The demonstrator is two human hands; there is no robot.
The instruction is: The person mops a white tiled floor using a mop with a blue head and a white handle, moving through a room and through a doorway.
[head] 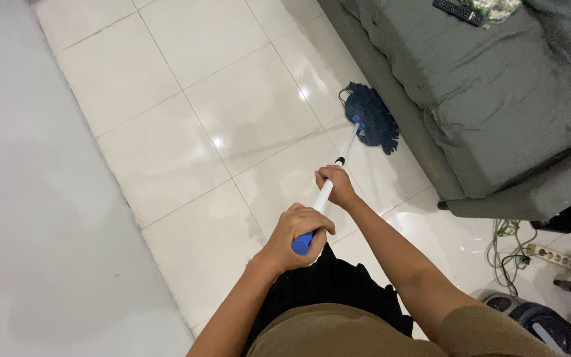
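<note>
- The step in hand looks like mopping the white tile floor point(186, 125) beside the grey sofa point(497, 106).
- The left hand point(297, 233) is wrapped tight around the blue grip at the top end of the mop handle point(327, 188), fingers curled fully closed on it.
- The right hand point(337, 185) is clamped on the white shaft further down, ahead of the left hand and nearer the mop head.
- The blue mop head point(371, 118) lies flat on the floor, well ahead of both hands, just beside the sofa's front edge.
- As a judgement, a next stroke calls for a steady two-handed push or pull along the sofa base, keeping the head flat on the tiles.
- A remote control point(458, 11) rests on the sofa; a power strip point(550, 256) and green cable point(507, 238) lie on the floor at right, apart from the mop.
</note>
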